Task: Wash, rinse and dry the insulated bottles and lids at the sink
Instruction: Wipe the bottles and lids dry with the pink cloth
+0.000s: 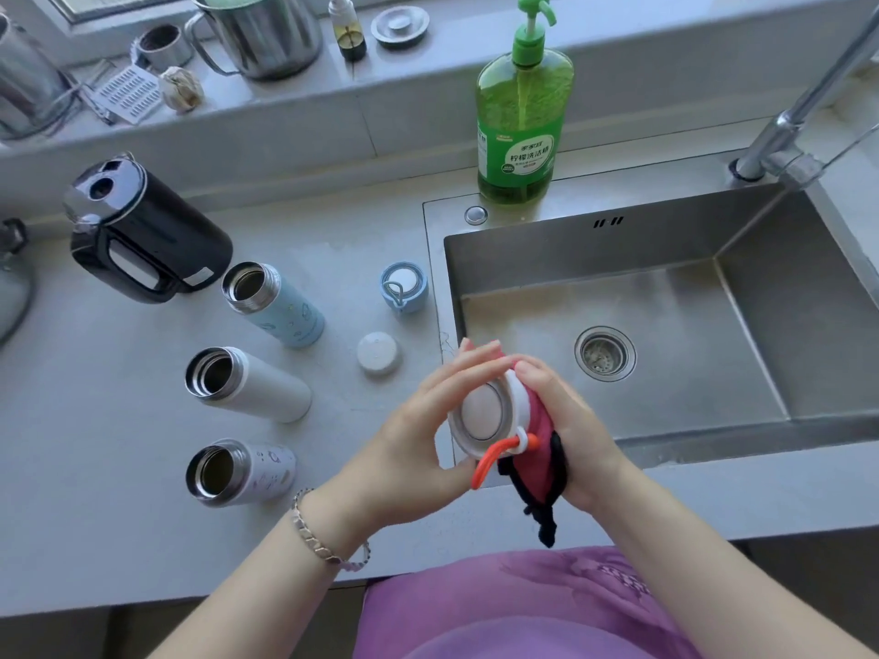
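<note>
Over the sink's front left corner my left hand (418, 420) holds a white lid (483, 413) with an orange loop by its rim. My right hand (561, 420) presses a pink cloth (540, 439) with black edging around the lid's side. Three open bottles lie on the counter to the left: a light blue one (280, 306), a white one (252, 385) and a pale lilac one (247, 470). A blue lid (404, 286) and a white lid (378, 353) stand on the counter between the bottles and the sink.
The steel sink (689, 297) has a drain strainer (605, 353) and a tap (789, 121) at the back right. A green dish soap bottle (521, 116) stands behind the sink. A black kettle (142, 230) sits at the left; metal pots line the windowsill.
</note>
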Tool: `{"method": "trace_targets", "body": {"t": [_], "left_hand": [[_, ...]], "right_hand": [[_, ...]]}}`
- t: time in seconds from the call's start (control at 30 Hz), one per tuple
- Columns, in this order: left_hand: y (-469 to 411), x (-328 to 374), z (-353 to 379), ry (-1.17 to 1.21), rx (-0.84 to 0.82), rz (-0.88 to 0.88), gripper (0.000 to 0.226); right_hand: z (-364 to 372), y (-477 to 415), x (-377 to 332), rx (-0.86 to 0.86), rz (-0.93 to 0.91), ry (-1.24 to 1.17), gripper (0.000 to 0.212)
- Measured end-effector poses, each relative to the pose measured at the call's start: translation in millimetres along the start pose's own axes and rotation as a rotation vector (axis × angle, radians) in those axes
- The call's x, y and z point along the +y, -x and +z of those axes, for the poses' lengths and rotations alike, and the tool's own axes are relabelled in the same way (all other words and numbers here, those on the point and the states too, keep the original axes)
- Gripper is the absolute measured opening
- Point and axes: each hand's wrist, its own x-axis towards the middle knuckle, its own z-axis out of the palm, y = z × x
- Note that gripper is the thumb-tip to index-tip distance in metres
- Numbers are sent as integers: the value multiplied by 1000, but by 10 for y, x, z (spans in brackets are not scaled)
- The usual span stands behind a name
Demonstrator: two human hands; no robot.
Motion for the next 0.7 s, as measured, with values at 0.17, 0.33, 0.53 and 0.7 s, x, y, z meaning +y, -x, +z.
{"method": "trace_targets", "body": {"t": [0.17, 0.33, 0.53, 0.7], "left_hand": [[14, 151, -23, 724, 59, -645, 62], [161, 24, 175, 504, 335, -658, 51], [512, -598, -254, -478, 544, -727, 70], [549, -1080, -466, -861, 295, -864, 69]], "right_hand": [[77, 76, 49, 120, -211, 374, 6], [100, 2, 228, 109, -318, 599, 10], [-69, -189, 195, 216, -121, 578, 15], [-164, -240, 136, 285, 91, 592, 50]]}}
